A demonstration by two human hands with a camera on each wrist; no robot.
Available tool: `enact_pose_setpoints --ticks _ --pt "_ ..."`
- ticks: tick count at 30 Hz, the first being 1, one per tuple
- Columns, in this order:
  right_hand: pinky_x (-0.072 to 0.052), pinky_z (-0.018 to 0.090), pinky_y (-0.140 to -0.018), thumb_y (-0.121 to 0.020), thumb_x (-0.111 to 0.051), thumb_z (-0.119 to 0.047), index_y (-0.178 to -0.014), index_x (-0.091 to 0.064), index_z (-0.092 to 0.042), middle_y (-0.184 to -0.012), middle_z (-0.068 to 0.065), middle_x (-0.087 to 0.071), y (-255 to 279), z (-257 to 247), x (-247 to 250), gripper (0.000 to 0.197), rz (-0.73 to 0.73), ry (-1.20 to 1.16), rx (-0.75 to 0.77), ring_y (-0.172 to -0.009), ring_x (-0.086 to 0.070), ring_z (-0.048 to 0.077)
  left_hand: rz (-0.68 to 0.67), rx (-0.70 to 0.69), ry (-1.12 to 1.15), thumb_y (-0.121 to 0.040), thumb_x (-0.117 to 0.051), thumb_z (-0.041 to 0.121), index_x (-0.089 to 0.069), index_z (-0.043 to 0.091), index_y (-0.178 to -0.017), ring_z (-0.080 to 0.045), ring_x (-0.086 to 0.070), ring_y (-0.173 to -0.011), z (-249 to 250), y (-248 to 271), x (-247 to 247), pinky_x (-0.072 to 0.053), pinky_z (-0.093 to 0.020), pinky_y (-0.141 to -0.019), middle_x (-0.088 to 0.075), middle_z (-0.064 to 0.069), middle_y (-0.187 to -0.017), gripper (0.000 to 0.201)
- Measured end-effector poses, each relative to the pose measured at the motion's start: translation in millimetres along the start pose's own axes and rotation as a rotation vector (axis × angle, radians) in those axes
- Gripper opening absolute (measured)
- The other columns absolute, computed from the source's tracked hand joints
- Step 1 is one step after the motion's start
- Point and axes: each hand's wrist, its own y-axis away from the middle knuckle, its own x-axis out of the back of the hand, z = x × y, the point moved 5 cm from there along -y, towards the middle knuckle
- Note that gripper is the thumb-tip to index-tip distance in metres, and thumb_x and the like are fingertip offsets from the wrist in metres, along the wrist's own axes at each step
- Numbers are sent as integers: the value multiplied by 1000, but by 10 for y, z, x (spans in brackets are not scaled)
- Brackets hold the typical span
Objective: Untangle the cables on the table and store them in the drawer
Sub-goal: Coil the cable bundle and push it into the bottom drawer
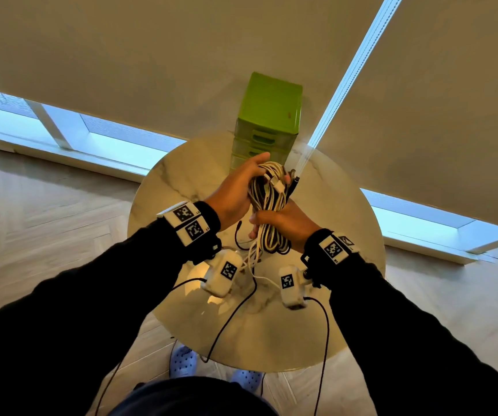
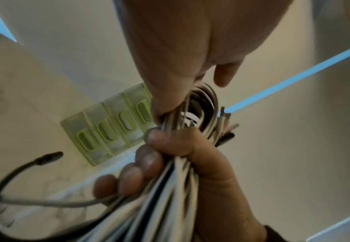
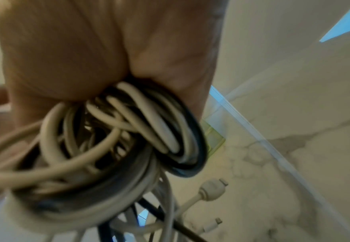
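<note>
A coiled bundle of white and black cables [image 1: 267, 202] is held above the round marble table [image 1: 346, 295]. My left hand [image 1: 238, 190] grips the bundle's upper part, fingers curled over the top. My right hand [image 1: 283, 220] grips its lower middle. Loose loops and plug ends hang below toward the table. In the left wrist view my left hand [image 2: 176, 65] pinches the cable bundle [image 2: 192, 117] above the fingers of my right hand [image 2: 170, 147]. In the right wrist view my right hand [image 3: 87, 57] is wrapped round the cable bundle [image 3: 118, 139]. The green drawer unit [image 1: 267, 121] stands behind, its drawers closed.
The drawer unit sits at the table's far edge against a beige blind [image 1: 181, 55]. A black cable end [image 1: 238, 228] lies on the table under my hands. Sensor wires trail from both wrists over the near table edge. Wooden floor surrounds the table.
</note>
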Motion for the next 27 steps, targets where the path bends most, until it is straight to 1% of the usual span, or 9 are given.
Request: enact_pose_setpoints --ticks 2,6,9,11,15,19,22,24,27 --pt "-59 52 -80 -84 -64 7 -91 -64 -5 -75 18 -69 31 -51 -19 14 3 38 25 -76 -72 39 9 -7 -74 -107 -40 15 -37 7 -147 -23 -65 -104 -2 -31 -31 -48 -37 -102 -69 -13 -106 41" --pt "-60 48 -76 -83 -70 -3 -96 -69 -5 -83 15 -73 -1 -115 80 13 177 51 132 -78 -72 36 0 -78 -368 -103 -51 32 -22 23 -155 -16 -48 -128 37 -68 -47 -42 -32 -106 -42 -5 -149 60" --pt "-59 51 -80 -83 -73 -12 -93 -68 -8 -86 11 -74 -44 -189 271 12 360 -25 185 -84 -71 32 41 -281 -640 -96 -64 35 -20 37 -143 -18 -41 -131 21 98 0 -47 -30 -100 -27 1 -144 65" --pt "-57 53 -78 -81 -75 -11 -86 -64 -6 -79 12 -70 -49 -219 402 13 430 -124 161 -78 -69 31 48 -288 -777 -90 -72 36 -30 32 -128 -19 -51 -114 -93 207 93 -55 -32 -89 -36 0 -130 57" --pt "-60 46 -77 -79 -78 -15 -99 -64 -5 -85 16 -70 -38 -266 466 27 432 -113 161 -83 -71 34 -129 -191 -1004 -93 -70 31 -54 21 -109 -11 -65 -88 -257 273 188 -56 -26 -76 -63 5 -101 25" --pt "-61 38 -73 -81 -78 -13 -94 -66 -7 -79 8 -73 -31 -277 483 19 431 -40 160 -75 -73 24 -110 -374 -1187 -95 -63 15 -62 16 -95 -5 -61 -78 -91 170 321 -51 -25 -69 -63 8 -88 1" --pt "-60 33 -68 -83 -75 -9 -84 -63 -16 -66 -1 -71 -10 -340 403 14 409 46 180 -66 -72 17 -56 -460 -1346 -92 -65 12 -60 21 -86 -6 -51 -72 -71 76 431 -43 -29 -69 -55 11 -80 11" --pt "-60 38 -75 -80 -78 -15 -91 -65 -18 -78 -1 -73 -39 -355 391 18 444 79 188 -76 -73 17 -40 -468 -1358 -91 -65 11 -60 20 -87 -13 -52 -75 -118 72 447 -48 -33 -71 -58 6 -83 11" --pt "-59 48 -86 -69 -81 -32 -109 -67 -18 -100 4 -74 -64 -377 436 45 522 89 176 -94 -71 21 -81 -416 -1168 -92 -65 12 -58 16 -92 -13 -60 -80 -223 139 421 -47 -19 -68 -68 2 -91 8"
